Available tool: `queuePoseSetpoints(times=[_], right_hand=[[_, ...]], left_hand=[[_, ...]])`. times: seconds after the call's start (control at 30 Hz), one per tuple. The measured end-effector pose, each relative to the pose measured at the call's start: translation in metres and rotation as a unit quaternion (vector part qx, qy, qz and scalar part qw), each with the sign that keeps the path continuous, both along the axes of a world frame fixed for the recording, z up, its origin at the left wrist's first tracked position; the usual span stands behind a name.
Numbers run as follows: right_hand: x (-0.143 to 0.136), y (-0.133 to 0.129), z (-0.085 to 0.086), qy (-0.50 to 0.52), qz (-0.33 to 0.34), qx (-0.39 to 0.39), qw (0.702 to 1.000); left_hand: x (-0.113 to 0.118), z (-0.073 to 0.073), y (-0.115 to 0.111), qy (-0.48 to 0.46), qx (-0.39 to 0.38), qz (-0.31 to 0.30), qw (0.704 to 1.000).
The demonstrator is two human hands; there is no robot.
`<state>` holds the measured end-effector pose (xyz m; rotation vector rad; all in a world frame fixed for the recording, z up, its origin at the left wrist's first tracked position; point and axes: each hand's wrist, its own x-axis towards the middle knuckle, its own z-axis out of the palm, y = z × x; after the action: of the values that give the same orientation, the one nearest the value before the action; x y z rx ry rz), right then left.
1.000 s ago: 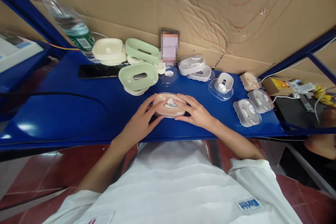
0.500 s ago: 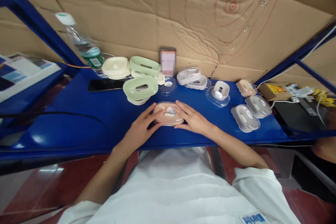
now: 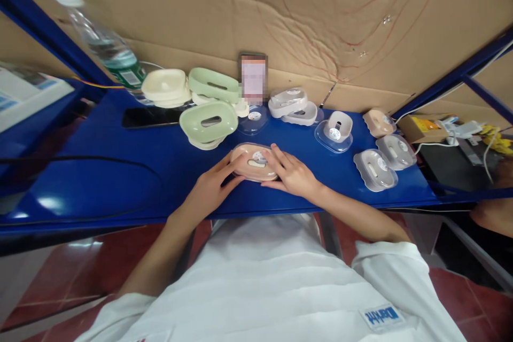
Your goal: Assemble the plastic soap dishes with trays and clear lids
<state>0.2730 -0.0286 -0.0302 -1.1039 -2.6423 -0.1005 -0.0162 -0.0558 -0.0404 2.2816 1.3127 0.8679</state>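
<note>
A pink soap box [image 3: 255, 170] with a clear lid and a round sticker lies on the blue table in front of me. My left hand [image 3: 214, 184] grips its left end, thumb at the near edge and fingers over the lid. Round its right end, my right hand [image 3: 292, 171] holds it the same way. Just beyond stands a light green soap dish [image 3: 228, 123] with an oval slot, stacked on a paler piece. Behind it are another green dish [image 3: 200, 83] and a cream dish [image 3: 162, 83]. A clear lid [image 3: 253, 124] lies close by.
Lidded grey soap boxes [image 3: 372, 171] and a pink one [image 3: 377, 122] sit at the right. A small grey dish [image 3: 342, 123] rests on a clear lid. At the back left stand a water bottle [image 3: 106, 56] and a dark phone [image 3: 150, 117]. Cardboard [image 3: 192, 16] walls the rear.
The view has tilted slightly, so the table's things appear higher and the bottle further left. Both hands stay on the pink soap box, with little change in grip.
</note>
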Motion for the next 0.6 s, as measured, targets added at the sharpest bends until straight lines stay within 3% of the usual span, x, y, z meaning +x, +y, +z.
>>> queuePoseSetpoints(times=[0.2,0.47,0.6], right_hand=[[0.001,0.002,-0.001,0.029,0.006,-0.022,0.999],[0.008,0.013,0.008,0.109,0.046,-0.138,0.983],[0.025,0.017,0.03,0.146,0.037,-0.07,0.986]], left_hand=[[0.0,0.003,-0.001,0.003,-0.009,0.004,1.0],[-0.001,0.002,-0.003,0.012,-0.002,0.019,1.0],[-0.001,-0.001,-0.004,-0.018,-0.017,0.022,0.999]])
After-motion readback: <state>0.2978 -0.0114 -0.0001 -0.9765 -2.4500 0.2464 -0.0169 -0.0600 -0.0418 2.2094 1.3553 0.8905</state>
